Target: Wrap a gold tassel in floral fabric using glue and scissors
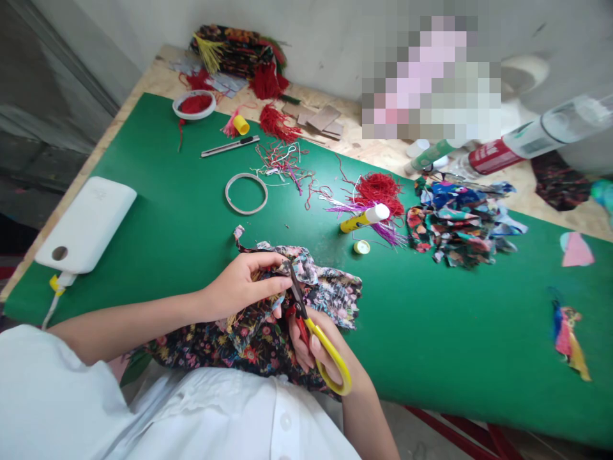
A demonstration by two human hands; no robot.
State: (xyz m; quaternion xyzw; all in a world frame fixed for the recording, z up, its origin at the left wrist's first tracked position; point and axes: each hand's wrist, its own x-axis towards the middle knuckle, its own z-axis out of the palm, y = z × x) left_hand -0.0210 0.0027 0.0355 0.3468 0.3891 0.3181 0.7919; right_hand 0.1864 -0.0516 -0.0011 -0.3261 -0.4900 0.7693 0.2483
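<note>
My left hand (244, 281) pinches the edge of a dark floral fabric (330, 294) that lies on the green mat (191, 211) and hangs over the near table edge. My right hand (316, 351) has its fingers through the yellow and red handles of scissors (311, 326). The scissor blades point up into the fabric right beside my left fingertips. Both hands are closed on what they hold.
A white power bank (89, 223) lies at the left. A tape ring (246, 193), a glue stick (364, 218), red thread tangles (378, 188), a utility knife (230, 146) and a pile of fabric scraps (460, 223) sit beyond. Bottles (522, 140) lie at the right back.
</note>
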